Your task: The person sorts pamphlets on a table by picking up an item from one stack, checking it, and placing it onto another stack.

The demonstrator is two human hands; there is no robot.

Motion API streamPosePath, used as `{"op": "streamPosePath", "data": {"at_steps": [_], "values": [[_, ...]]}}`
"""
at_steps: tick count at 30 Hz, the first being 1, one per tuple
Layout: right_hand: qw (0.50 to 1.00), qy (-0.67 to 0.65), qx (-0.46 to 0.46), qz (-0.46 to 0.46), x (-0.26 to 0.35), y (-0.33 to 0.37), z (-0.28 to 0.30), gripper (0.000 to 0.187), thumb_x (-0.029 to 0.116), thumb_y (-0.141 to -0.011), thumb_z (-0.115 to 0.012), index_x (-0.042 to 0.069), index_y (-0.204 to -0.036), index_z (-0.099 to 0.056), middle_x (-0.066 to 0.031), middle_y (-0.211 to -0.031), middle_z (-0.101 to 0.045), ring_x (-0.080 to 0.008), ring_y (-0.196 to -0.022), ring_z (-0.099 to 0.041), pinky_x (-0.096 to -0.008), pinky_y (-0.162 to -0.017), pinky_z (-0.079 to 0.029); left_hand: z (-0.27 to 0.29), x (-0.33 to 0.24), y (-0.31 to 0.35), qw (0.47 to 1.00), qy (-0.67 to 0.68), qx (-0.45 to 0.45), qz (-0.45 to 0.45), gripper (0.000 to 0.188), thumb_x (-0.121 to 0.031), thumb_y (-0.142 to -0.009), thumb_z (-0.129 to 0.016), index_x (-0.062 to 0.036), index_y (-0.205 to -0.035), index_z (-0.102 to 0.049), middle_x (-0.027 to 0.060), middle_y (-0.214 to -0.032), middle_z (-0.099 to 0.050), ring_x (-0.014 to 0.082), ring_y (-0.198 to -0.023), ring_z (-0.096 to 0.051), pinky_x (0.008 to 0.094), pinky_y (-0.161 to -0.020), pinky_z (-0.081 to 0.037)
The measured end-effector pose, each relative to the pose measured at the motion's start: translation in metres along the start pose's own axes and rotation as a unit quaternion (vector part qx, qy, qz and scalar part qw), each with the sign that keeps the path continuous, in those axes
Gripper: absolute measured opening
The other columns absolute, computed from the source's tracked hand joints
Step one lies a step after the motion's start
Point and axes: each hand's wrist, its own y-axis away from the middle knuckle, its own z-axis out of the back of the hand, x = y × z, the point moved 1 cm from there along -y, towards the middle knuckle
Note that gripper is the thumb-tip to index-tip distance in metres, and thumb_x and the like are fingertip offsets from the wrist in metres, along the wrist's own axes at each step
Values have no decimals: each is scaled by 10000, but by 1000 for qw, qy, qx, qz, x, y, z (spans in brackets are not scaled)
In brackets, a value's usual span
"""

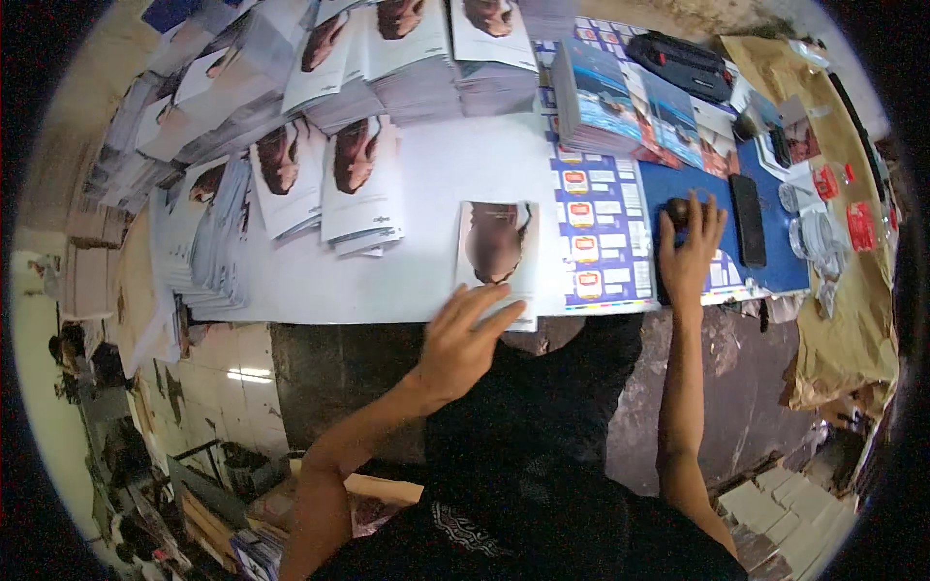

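Observation:
On the white tabletop, close to its front edge, lies a booklet (477,281) with a pale cover and a dark brown picture. My left hand (463,339) rests on the booklet's lower part, fingers stretched out and slightly apart. Farther right, over a blue surface, my right hand (692,259) has its thumb and fingers around a small dark round object (677,210), whose exact kind I cannot make out. A black phone (747,221) lies just right of that hand. Between my hands, printed sheets with purple labels (603,228) cover the table.
Stacks of matching booklets (355,179) stand at the left and the back (407,77). Blue-covered booklets (599,97) are piled at the back right, by a black pouch (681,66). Clear plastic bottles with red labels (858,226) lie on brown paper (833,339) at the far right.

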Motion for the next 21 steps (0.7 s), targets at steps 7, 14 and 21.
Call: {"op": "streamPosePath", "data": {"at_steps": [7, 14, 21], "values": [[997, 68, -17, -35, -37, 1, 1, 539, 329, -958, -661, 128, -1436, -515, -259, -1548, -367, -516, -1436, -285, -593, -1171, -244, 108, 34, -19, 972, -148, -179, 27, 409, 126, -768, -587, -67, -1083, -764, 129, -1172, -675, 322, -1130, -633, 471, -1036, -472], [983, 168, 30, -60, -68, -15, 5, 658, 400, -923, -674, 74, -1459, -474, -270, -1552, -351, -487, -1450, -291, -649, -1145, -252, 79, 108, 6, 968, -176, -110, 142, 651, 85, -831, -539, 12, -1469, -434, 169, -1486, -490, 421, -1411, -391, 534, -1182, -278], [989, -37, 75, 123, -29, -101, -11, 959, 515, -776, -813, 32, -1498, -406, -292, -1536, -366, -474, -1452, -295, -529, -1175, -281, 77, 36, -2, 984, -7, -120, 130, 568, 79, -857, -524, 35, -1421, -469, 218, -1423, -524, 376, -1358, -476, 459, -1162, -333]]}}
